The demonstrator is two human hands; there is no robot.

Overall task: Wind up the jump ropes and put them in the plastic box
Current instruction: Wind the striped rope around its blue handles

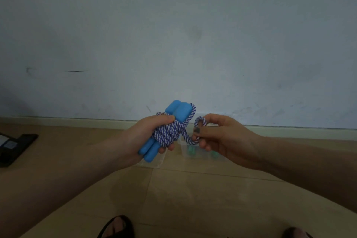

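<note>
Fingers of the left hand (149,135) were curled tight around the largest thing in play, a bundle made of two smooth blue plastic jump-rope handles (174,111) laid side by side with a blue-and-white twisted cord (168,133) wound many times around their middle. That bundle's long axis ran on a slant, its lower ends poking out below the palm toward the person and its upper ends rising up and away toward the pale wall (173,35). Beneath and just beyond both hands, on the tan floor (193,199), sat the clear plastic box (185,153), mostly hidden, with something green inside that was too blurred to identify. To the right of the bundle and close beside it, the right hand (222,133) pinched the last short free loop of cord (201,120) between thumb and curled fingers; this tail left the wraps on their right side and curved out to that hand. Judging by this, the tail lay across the handles' axis, so the right hand was best placed to tuck it under a wrap, after which the box lay directly below.
</note>
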